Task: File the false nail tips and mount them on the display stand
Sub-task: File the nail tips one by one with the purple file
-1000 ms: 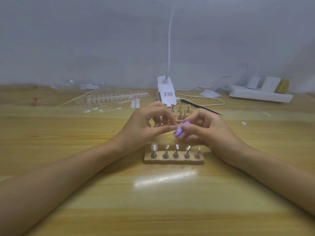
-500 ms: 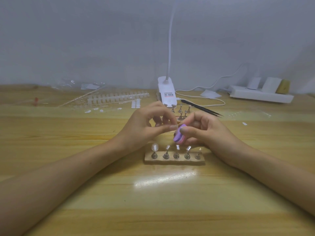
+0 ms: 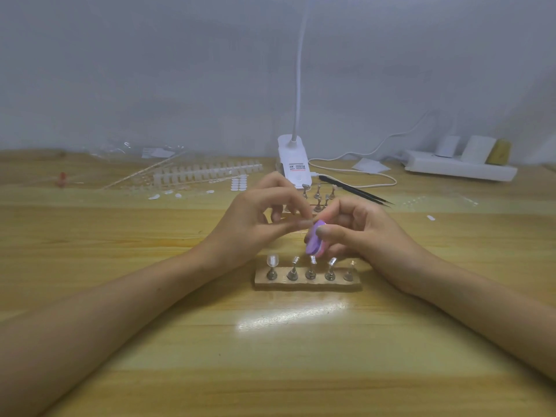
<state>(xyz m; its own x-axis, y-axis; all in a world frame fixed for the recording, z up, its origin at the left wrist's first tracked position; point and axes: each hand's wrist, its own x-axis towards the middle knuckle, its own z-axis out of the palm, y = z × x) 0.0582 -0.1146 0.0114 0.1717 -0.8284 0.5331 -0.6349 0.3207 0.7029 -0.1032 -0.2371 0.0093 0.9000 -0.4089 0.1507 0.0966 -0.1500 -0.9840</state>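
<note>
Masking rear stand (image 3: 319, 196), apparently: left hand (image 3: 255, 225)

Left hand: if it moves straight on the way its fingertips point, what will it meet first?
Probably the purple file held by the right hand; the left hand is almost touching it.

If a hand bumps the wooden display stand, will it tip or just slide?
Probably slides rather than tips: the display stand is a low, long block lying flat on the glossy table. Its metal holders look thin and tilted, so they may swivel or drop the one mounted nail tip if knocked.
</note>
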